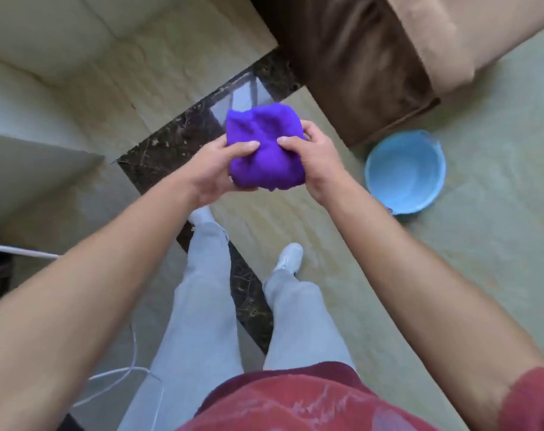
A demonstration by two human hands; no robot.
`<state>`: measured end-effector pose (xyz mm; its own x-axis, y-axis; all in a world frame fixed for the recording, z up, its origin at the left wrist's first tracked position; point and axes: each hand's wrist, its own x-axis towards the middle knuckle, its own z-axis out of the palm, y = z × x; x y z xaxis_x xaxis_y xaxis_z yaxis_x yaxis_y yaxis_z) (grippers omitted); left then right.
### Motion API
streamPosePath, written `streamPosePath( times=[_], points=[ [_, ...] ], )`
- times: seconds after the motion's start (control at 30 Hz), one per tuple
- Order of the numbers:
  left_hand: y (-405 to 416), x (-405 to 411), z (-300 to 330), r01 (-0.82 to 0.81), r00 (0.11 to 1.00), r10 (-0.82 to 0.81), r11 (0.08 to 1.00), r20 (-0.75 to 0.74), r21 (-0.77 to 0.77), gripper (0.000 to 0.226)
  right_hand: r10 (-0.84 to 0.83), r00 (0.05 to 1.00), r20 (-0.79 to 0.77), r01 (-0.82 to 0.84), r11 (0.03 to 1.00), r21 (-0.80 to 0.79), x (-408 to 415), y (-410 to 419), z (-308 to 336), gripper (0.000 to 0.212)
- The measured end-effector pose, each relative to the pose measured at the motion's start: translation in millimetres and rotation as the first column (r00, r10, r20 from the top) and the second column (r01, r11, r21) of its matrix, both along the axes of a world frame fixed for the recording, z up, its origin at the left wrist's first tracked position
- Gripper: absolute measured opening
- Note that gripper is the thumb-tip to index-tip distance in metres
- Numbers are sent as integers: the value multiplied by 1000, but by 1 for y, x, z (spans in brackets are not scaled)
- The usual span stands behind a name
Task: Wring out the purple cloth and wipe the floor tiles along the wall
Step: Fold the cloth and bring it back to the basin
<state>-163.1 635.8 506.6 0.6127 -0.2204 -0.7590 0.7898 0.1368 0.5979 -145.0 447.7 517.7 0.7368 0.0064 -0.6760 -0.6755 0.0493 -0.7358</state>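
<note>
The purple cloth [264, 144] is bunched into a thick wad, held in the air in front of me above the floor. My left hand [214, 172] grips its left and lower side, thumb on top. On the cloth's right edge my right hand [314, 160] is clamped, thumb pressing into the fabric. Below lie beige floor tiles [295, 219] crossed by a dark marble strip [168, 147]. The pale wall [47, 88] rises at the left.
A light blue bucket [406, 172] stands on the floor to the right. A brown and tan sofa [389, 57] fills the upper right. A white cable [121, 374] trails on the floor at lower left. My legs and white shoes stand below the cloth.
</note>
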Motion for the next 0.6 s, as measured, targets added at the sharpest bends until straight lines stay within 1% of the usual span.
streamPosePath(
  times=[0.13,0.2,0.27,0.33,0.4,0.43,0.47,0.5,0.53,0.6],
  points=[
    [-120,24,8,101,995,-103,993,17,64,27,-222,975,-4,222,974,43,-8,-106,-1,15],
    [-170,39,4,120,993,-121,991,18,56,28,-346,938,-21,347,936,58,-9,-149,-8,14],
    [-224,56,-7,170,985,-170,985,4,29,38,-459,887,-57,462,885,62,-9,-199,-21,14],
    [-270,74,-19,256,966,-256,967,-34,-7,40,-555,826,-98,561,827,45,-10,-244,-40,17],
    [-294,87,-35,352,935,-351,936,-46,8,29,-604,790,-107,609,793,24,-10,-267,-52,21],
    [-319,96,-48,420,905,-418,907,-75,13,21,-645,754,-123,648,762,-22,-9,-289,-62,23],
    [-332,97,-55,446,892,-441,895,-94,30,16,-666,734,-132,666,744,-50,-11,-301,-69,25],
    [-354,103,-63,489,868,-480,870,-125,55,15,-711,684,-165,708,701,-86,-13,-322,-76,26],
    [-376,112,-75,534,842,-523,843,-134,62,18,-752,629,-196,750,653,-101,-10,-342,-85,28],
    [-408,124,-91,583,810,-570,808,-138,84,27,-782,584,-219,782,614,-108,-12,-366,-104,28]
  ],
)
